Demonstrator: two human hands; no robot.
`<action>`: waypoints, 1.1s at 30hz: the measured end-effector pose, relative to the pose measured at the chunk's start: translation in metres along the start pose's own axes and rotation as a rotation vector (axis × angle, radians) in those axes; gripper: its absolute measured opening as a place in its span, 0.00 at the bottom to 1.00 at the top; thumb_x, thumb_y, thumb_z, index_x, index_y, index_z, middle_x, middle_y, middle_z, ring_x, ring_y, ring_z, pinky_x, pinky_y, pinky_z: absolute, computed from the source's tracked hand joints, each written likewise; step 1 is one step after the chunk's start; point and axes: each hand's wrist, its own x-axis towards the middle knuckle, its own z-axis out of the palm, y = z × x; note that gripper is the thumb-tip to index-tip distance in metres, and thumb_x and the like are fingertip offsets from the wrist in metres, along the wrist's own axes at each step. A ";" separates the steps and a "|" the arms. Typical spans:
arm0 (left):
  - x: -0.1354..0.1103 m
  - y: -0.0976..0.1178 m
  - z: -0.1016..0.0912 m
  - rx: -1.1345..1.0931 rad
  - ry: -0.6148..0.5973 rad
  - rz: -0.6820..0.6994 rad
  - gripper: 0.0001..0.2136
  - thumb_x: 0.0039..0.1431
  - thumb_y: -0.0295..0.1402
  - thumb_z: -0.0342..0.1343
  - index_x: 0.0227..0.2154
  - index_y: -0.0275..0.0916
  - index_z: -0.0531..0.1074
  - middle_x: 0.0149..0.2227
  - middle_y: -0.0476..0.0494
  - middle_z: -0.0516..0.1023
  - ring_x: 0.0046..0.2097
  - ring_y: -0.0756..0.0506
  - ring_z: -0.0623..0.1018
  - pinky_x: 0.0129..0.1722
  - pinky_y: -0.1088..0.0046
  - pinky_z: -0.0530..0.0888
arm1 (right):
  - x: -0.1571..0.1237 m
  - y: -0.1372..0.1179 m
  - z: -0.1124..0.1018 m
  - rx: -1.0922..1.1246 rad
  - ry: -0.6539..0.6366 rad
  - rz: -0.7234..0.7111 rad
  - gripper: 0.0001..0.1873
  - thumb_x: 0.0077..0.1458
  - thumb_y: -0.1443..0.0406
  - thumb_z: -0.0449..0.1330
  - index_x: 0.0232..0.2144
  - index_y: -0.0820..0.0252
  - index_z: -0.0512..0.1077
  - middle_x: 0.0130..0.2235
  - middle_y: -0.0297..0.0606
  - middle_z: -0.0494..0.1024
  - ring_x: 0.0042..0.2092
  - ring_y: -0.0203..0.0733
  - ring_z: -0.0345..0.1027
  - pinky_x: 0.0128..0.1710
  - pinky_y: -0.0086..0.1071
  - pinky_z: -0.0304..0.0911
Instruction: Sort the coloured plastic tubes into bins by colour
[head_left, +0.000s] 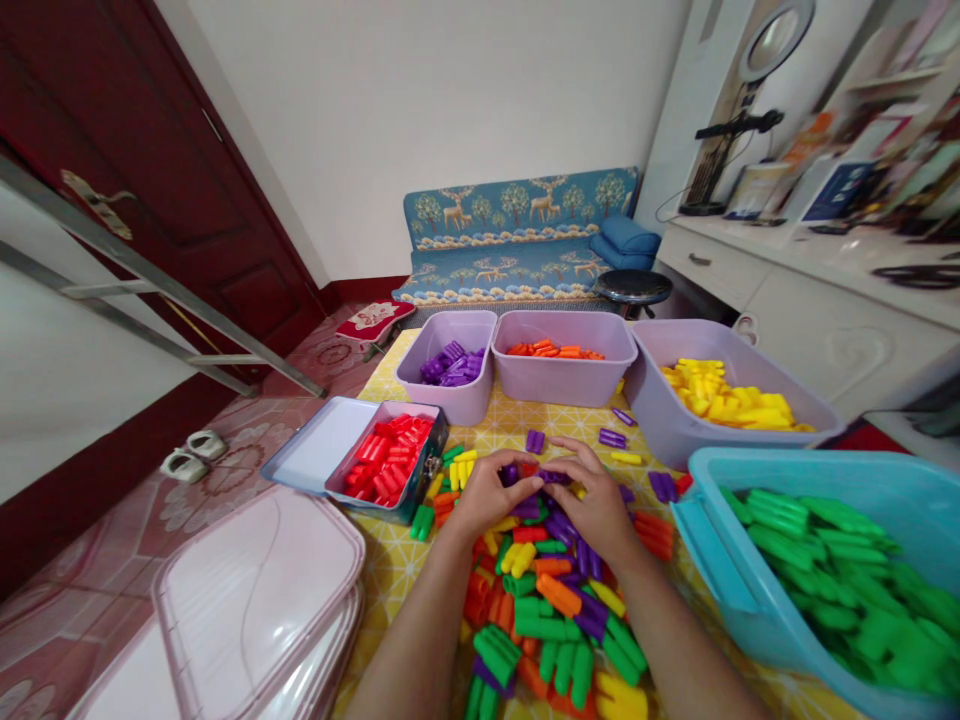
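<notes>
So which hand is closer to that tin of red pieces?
The left. The left hand sits just right of the tin, over the mixed pile; the right hand lies beyond it, nearer the blue tub of green pieces.

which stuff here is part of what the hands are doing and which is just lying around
In hand: left hand, right hand, both pinching purple pieces; mixed pile under them; purple bin, orange bin, yellow bin, green bin, red tin.
Lying about: lids, slippers, stool, sofa, ladder, ring light.
</notes>
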 end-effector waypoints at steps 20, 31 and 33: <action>0.004 0.018 -0.008 -0.120 0.281 -0.068 0.15 0.57 0.38 0.56 0.43 0.35 0.75 0.26 0.47 0.77 0.28 0.49 0.75 0.31 0.74 0.72 | 0.000 -0.001 -0.005 0.369 0.104 0.394 0.16 0.54 0.56 0.59 0.43 0.55 0.70 0.43 0.39 0.77 0.36 0.41 0.74 0.39 0.35 0.70; 0.003 0.015 0.002 -0.222 -0.040 -0.205 0.12 0.52 0.38 0.58 0.32 0.33 0.75 0.22 0.50 0.72 0.23 0.51 0.71 0.23 0.78 0.67 | -0.005 0.001 0.001 0.242 -0.023 0.271 0.14 0.56 0.58 0.58 0.42 0.57 0.72 0.40 0.39 0.78 0.42 0.44 0.72 0.44 0.37 0.67; 0.002 0.015 0.003 -0.168 -0.066 -0.220 0.11 0.54 0.38 0.56 0.30 0.33 0.74 0.20 0.51 0.69 0.21 0.53 0.68 0.21 0.79 0.63 | -0.004 -0.002 -0.002 0.303 -0.048 0.292 0.13 0.55 0.57 0.58 0.40 0.58 0.73 0.38 0.38 0.78 0.40 0.43 0.72 0.40 0.35 0.67</action>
